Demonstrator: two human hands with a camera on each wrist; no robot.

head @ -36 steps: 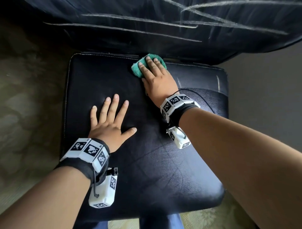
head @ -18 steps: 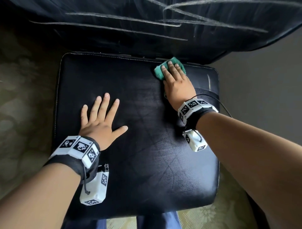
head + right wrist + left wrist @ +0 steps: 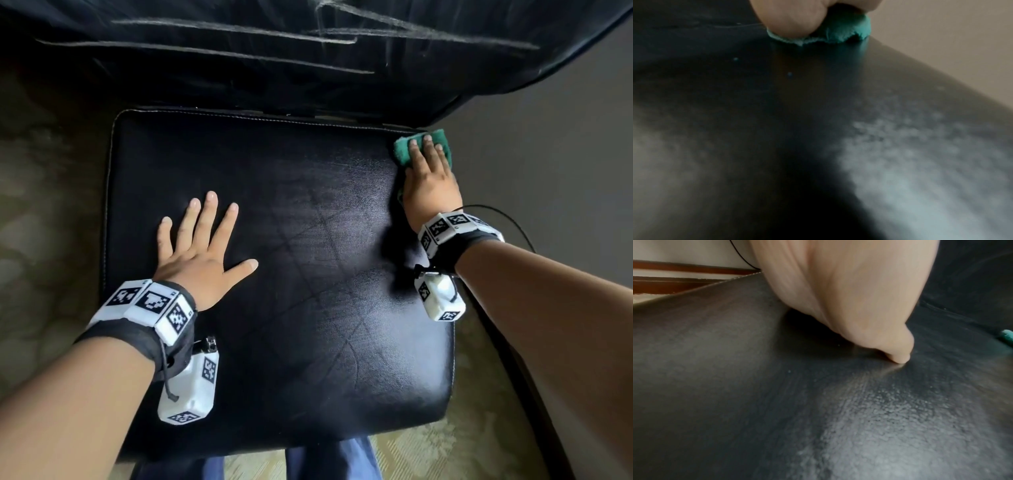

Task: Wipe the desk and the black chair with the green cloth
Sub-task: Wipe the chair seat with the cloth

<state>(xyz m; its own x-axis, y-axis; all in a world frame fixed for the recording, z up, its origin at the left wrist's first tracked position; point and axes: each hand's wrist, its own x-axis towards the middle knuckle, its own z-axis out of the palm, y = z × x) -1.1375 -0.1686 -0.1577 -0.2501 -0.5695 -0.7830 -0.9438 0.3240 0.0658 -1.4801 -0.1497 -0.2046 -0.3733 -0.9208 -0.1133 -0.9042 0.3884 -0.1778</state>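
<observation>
Right hand (image 3: 430,181): fingers straight, pressing cloth (image 3: 404,150) flat onto seat (image 3: 308,257).
Left hand (image 3: 202,260): splayed wide, palm flat on seat, well apart from cloth.

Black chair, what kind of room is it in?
Probably an indoor room, maybe a home or an office; I can't tell which. The padded black chair has patterned carpet around it, and a pale wall with brown trim shows beside it.

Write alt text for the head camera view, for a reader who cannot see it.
The right hand presses a crumpled green cloth onto the far right corner of a black leather chair seat. The left hand lies flat, fingers spread, on the seat's left half.
</observation>
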